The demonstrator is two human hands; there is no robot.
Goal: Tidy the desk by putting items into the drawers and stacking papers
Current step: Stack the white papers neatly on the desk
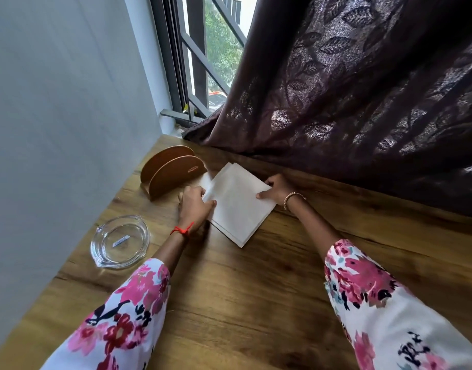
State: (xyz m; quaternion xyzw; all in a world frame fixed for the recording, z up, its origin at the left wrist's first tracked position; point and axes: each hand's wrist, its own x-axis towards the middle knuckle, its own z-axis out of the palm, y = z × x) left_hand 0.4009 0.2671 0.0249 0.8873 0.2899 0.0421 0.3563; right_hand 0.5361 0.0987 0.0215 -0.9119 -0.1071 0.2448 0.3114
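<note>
Home rm: wood desk (pixel 256 289), leaf curtain (pixel 363 89), window (pixel 202 62).

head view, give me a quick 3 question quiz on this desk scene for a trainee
1. True or false: both hands grip the stack of white papers.
2. Which item lies nearest the wall: A) glass dish, B) wooden holder, C) papers?
3. Fill in: the wooden holder's slot is ____.

Key: 1 true, the left hand and right hand hold opposite edges. 2 A. 3 empty.
</note>
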